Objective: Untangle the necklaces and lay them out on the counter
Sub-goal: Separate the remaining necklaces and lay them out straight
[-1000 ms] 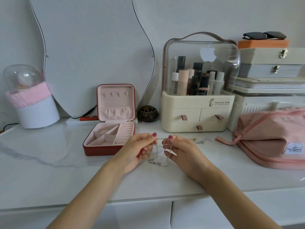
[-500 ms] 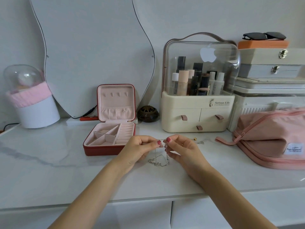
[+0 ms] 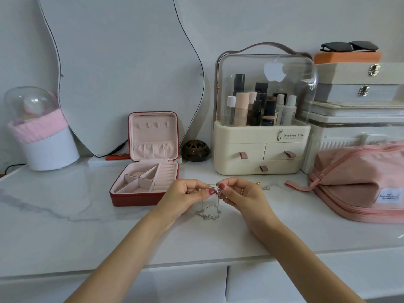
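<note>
Surface: white marble counter (image 3: 65, 215), jewelry box (image 3: 144, 182) open just beside our hands.
Hands: our left hand (image 3: 185, 196) and right hand (image 3: 242, 193) both pinch the tangled necklaces (image 3: 209, 212) at the knot; loops droop onto counter.
Risk: we pull apart too hard, knot tightens.

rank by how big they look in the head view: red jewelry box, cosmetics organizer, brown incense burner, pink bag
1. cosmetics organizer
2. pink bag, cut off by the frame edge and nearer the camera, so first and second are unsure
3. red jewelry box
4. brown incense burner

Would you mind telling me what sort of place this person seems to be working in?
Most likely a home dressing table or vanity: a wavy mirror leans against the wall, a clear-lidded cosmetics organiser holds bottles, and an open red jewellery box sits on the marble-look counter.
</note>
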